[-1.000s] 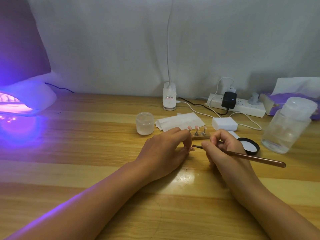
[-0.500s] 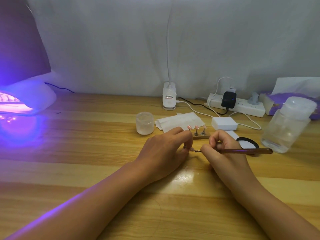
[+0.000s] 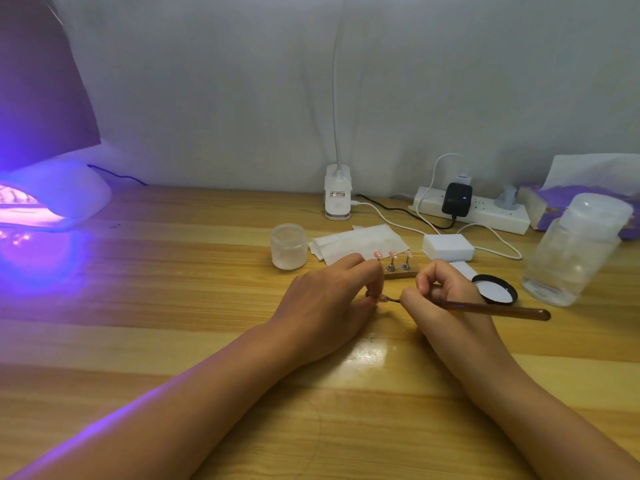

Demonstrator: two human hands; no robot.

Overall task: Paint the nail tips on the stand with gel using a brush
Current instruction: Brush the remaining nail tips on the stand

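A small wooden stand [image 3: 401, 273] holds pink nail tips [image 3: 392, 254] on metal pegs, just behind my hands. My left hand [image 3: 332, 306] pinches one nail tip holder [image 3: 381, 298] low over the table. My right hand [image 3: 446, 306] grips a brown brush [image 3: 498, 309] like a pen. The brush tip touches the pinched nail tip. An open black gel jar [image 3: 494, 289] lies right of my right hand.
A frosted jar [image 3: 289, 247], white wipes [image 3: 360, 242] and a white block [image 3: 447, 247] lie behind the stand. A clear bottle [image 3: 575, 251] stands at right, a power strip [image 3: 474, 209] with cables and a lamp base [image 3: 338, 195] at the back, a glowing UV lamp [image 3: 52, 199] far left.
My right hand has shifted the brush, its handle swinging up and then back down a little. The tip has come to the nail tip pinched by my left hand, which stays put.
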